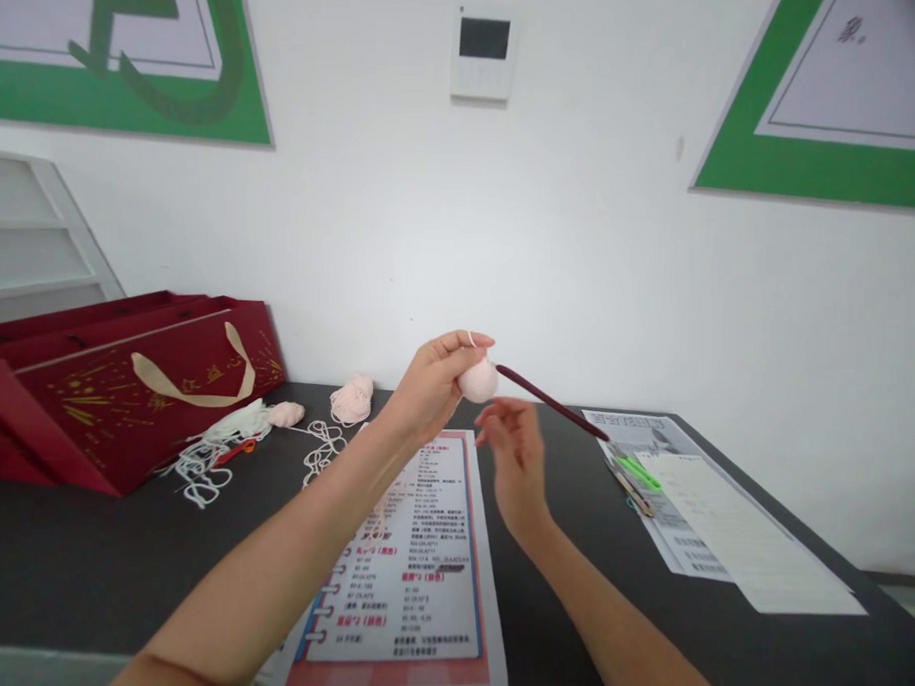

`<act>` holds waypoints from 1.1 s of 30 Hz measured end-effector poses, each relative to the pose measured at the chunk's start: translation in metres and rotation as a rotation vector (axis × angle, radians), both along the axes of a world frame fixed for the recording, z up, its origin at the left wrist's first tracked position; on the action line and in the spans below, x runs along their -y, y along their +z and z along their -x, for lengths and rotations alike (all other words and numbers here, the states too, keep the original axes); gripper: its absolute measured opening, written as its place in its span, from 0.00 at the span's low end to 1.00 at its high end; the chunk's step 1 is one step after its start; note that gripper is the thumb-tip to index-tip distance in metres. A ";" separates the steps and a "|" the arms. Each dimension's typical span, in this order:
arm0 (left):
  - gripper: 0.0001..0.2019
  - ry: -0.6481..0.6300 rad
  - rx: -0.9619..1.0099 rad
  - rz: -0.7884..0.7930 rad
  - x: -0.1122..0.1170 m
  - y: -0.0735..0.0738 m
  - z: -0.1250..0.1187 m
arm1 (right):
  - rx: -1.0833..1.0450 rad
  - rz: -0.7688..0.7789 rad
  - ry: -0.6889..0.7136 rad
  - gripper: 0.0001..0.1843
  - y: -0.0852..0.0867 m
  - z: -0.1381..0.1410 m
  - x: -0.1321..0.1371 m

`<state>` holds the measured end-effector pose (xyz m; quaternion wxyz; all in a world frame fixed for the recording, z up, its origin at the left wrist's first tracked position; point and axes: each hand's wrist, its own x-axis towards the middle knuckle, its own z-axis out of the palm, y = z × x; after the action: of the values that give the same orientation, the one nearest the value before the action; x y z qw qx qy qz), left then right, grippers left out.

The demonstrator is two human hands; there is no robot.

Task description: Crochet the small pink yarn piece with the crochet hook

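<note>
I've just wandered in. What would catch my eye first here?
Probably the small pale ball held up near the centre in the left hand, with a slim dark red stick slanting down to the right beside it. Next might come the big red bag with gold markings, at the left of the dark tabletop.

Office-like craft corner: yarn, printed sheet, green-bordered wall posters.
</note>
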<state>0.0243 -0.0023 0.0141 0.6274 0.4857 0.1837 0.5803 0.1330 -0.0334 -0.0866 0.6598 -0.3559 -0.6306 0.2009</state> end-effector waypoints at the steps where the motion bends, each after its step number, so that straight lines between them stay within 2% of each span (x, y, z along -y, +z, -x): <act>1: 0.03 0.026 0.029 -0.029 -0.001 0.006 0.001 | 0.247 0.064 0.088 0.12 -0.013 0.009 0.005; 4: 0.03 0.015 0.074 -0.094 -0.001 0.025 0.001 | 0.922 0.135 0.314 0.27 -0.058 0.031 0.023; 7: 0.03 -0.001 0.127 -0.135 0.004 0.044 0.002 | 1.176 0.232 0.291 0.33 -0.086 0.038 0.030; 9: 0.03 0.035 0.156 -0.158 0.009 0.055 0.008 | 1.226 0.295 0.228 0.34 -0.091 0.034 0.025; 12: 0.05 0.081 0.135 -0.197 0.020 0.064 0.025 | 1.264 0.346 0.199 0.33 -0.085 0.021 0.011; 14: 0.04 0.106 0.074 -0.199 0.029 0.062 0.037 | 1.276 0.353 0.233 0.33 -0.082 0.012 0.005; 17: 0.02 0.114 -0.030 -0.169 0.041 0.045 0.052 | 1.221 0.351 0.268 0.37 -0.078 0.004 0.000; 19: 0.03 0.108 -0.085 -0.128 0.047 0.030 0.059 | 1.194 0.339 0.273 0.42 -0.070 0.001 -0.002; 21: 0.04 0.068 -0.119 -0.108 0.051 0.016 0.065 | 1.145 0.319 0.244 0.46 -0.053 -0.003 -0.003; 24: 0.08 0.033 -0.148 -0.111 0.056 0.005 0.071 | 0.991 0.201 0.203 0.36 -0.010 -0.009 0.002; 26: 0.10 0.040 -0.164 -0.123 0.060 0.003 0.072 | 0.618 -0.117 0.146 0.37 0.021 -0.008 0.012; 28: 0.11 0.038 -0.169 -0.137 0.068 0.001 0.071 | 0.481 -0.353 0.081 0.34 0.046 -0.001 0.027; 31: 0.11 -0.003 -0.155 -0.107 0.085 -0.007 0.068 | 0.453 -0.539 -0.009 0.14 0.059 0.016 0.051; 33: 0.12 -0.003 -0.124 -0.065 0.096 -0.013 0.068 | 0.420 -0.592 -0.015 0.13 0.056 0.025 0.062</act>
<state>-0.0438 -0.0984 0.0010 0.5996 0.5412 0.2022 0.5538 0.1079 -0.0959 -0.0304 0.5917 -0.1877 -0.7806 -0.0730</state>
